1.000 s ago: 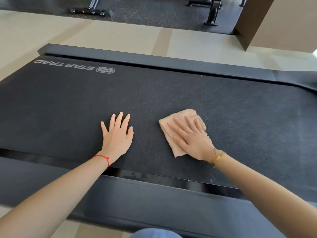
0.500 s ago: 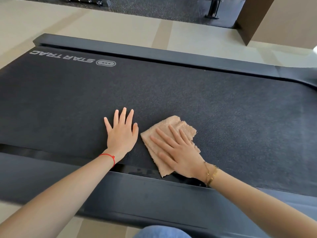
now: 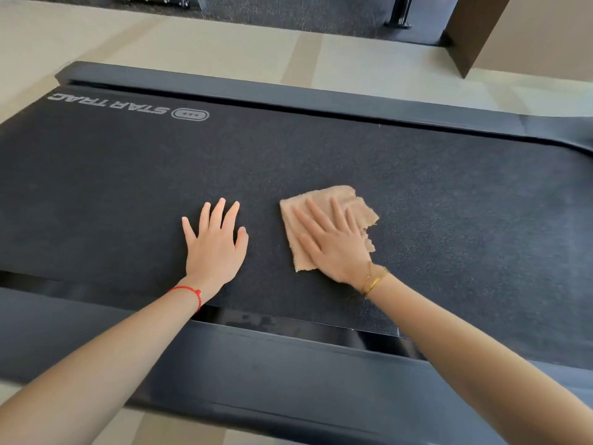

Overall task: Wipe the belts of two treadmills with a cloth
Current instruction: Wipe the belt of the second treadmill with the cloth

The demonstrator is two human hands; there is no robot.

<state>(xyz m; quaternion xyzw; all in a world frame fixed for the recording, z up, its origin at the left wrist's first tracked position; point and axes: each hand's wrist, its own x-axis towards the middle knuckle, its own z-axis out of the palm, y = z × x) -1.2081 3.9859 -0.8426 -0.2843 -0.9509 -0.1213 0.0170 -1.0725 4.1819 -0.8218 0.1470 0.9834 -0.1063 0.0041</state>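
**Cloth at work mid-belt on one treadmill**

Nearest, the dark plastic side rail (image 3: pixel 288 374) runs across. Beyond it, the left hand (image 3: pixel 213 248) rests flat, fingers straight and spread, on the black textured treadmill belt (image 3: pixel 449 220). Just right of it, the right hand (image 3: pixel 333 245) presses the frayed tan terry cloth (image 3: pixel 324 200) down with straight fingers, mid-belt. Wiping looks underway; no second treadmill shows, so that belt likely remains. No containers are visible.
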